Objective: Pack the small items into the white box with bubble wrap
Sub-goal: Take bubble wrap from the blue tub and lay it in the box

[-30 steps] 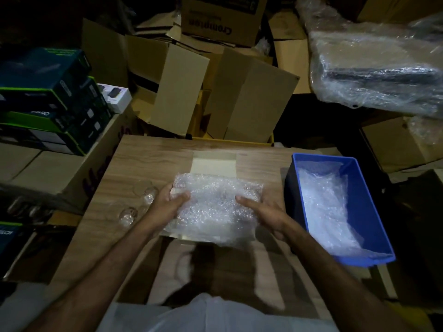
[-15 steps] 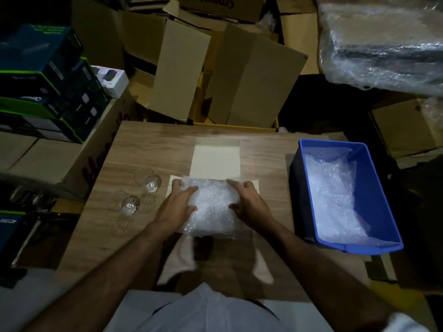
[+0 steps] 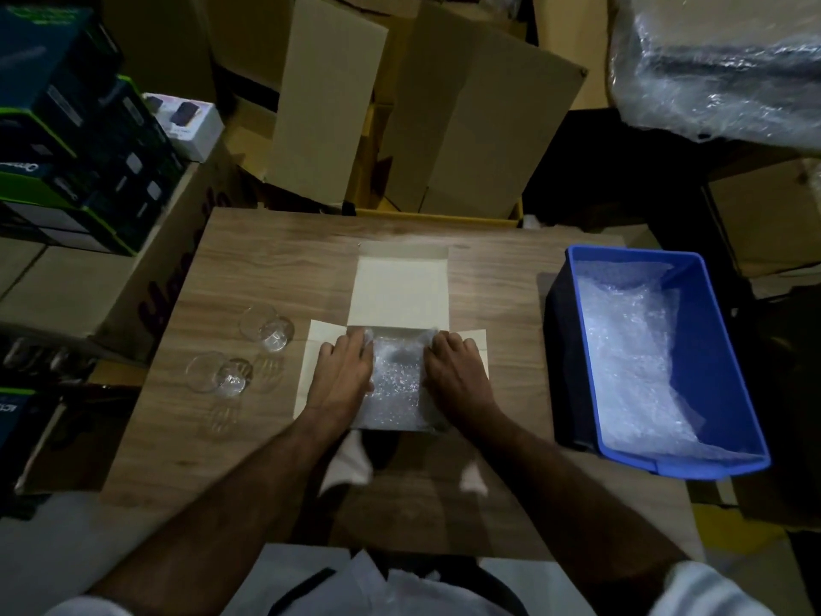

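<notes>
Both hands are working inside the white box (image 3: pixel 402 286), which is sitting open on the wooden table (image 3: pixel 275 255) with its lid flap lying flat beyond the fingertips and side flaps spread outward under each hand.

The bubble wrap (image 3: pixel 397 380) is lying between the two hands, lining the box cavity. Its far corners are bunching up just past the knuckles on either side.

Left hand (image 3: pixel 342 375): palm down, pressing on the left edge of the wrap, fingers pointing away from the body and bent at the knuckles, tips tucking down into the box's far left corner. It is pressing rather than clasping; nothing is enclosed in it.

Right hand (image 3: pixel 457 371): mirroring the left, palm down on the right edge of the wrap, fingers bending down at the far right corner. Whether the tips are pinching the wrap cannot be told.

Both forearms are reaching in from the near edge of the table, converging toward the box.

Two small clear glasses (image 3: pixel 266 327) (image 3: pixel 217 374) are lying on their sides on the table, well out to the left of the left hand, apart from the box.

A blue bin (image 3: pixel 719 349) holding more bubble wrap is standing to the right of the right hand, apart from it.
</notes>
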Motion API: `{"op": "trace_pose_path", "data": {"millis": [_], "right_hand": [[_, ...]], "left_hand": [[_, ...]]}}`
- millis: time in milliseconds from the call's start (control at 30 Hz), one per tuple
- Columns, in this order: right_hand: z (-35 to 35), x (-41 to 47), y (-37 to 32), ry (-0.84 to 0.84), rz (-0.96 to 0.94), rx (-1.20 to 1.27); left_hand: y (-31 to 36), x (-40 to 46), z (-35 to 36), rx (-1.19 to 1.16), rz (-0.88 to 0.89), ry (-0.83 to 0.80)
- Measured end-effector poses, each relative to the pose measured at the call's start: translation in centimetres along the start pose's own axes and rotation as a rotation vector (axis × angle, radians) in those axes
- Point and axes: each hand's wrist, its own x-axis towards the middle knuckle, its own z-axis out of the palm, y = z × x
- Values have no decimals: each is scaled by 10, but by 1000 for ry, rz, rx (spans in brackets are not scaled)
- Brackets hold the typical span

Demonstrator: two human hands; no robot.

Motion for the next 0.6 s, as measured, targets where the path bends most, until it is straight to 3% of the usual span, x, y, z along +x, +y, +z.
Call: {"op": "trace_pose_path", "data": {"millis": [133,233,300,433,500,600], "right_hand": [[-7,1,-2,-4,37,-13],[-19,-2,-6,25,25,41],[-21,-10,-14,28,-43,91],[-18,-17,-32,-168,-49,186],[-11,-13,-34,-282,-9,116],[-3,-8,-35,-338,26,36]], "left_hand": [[3,-4,1,9,-52,31],[6,-11,-14,-133,-130,110],[6,-14,-20,-206,-62,128],[10,-13,-18,-242,183,-37],[14,-7,-17,-165,163,-174],[19,-2,-13,-99,88,-224]]}}
